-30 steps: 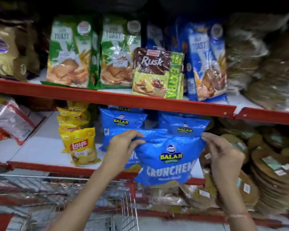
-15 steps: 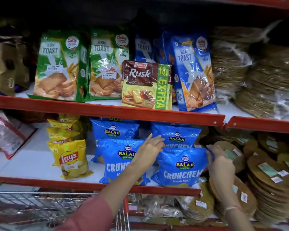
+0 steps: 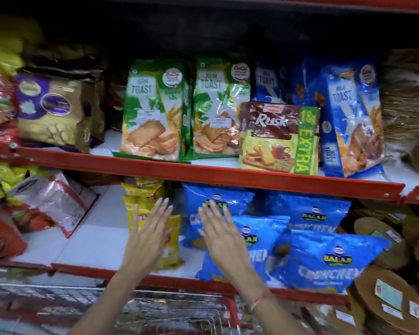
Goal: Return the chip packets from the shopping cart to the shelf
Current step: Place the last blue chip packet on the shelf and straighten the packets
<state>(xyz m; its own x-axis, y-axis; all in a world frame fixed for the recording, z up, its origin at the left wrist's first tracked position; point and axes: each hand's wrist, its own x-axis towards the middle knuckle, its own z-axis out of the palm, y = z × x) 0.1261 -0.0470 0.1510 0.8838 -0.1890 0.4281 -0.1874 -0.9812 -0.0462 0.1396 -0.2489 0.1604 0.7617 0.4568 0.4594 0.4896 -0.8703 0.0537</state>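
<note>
Lower shelf (image 3: 87, 252), red-edged: blue chip packets (image 3: 317, 259) stacked upright in overlapping rows, front one leaning right against flat brown discs (image 3: 382, 240) (each with a white label). Yellow packets (image 3: 172, 238) stand just left of the blue. Left hand (image 3: 148, 238) spread flat, fingers wide, holding nothing, in front of the yellow packets; right hand (image 3: 218, 235) likewise splayed and empty, in front of the left-hand blue packets; contact cannot be told. Red and clear bags (image 3: 46, 206) lie farther left. Upper shelf: green toast bags (image 3: 155, 112), rusk pack (image 3: 279, 139), blue toast bags (image 3: 351, 119). Cart (image 3: 169, 308) rim below, blurred.
</note>
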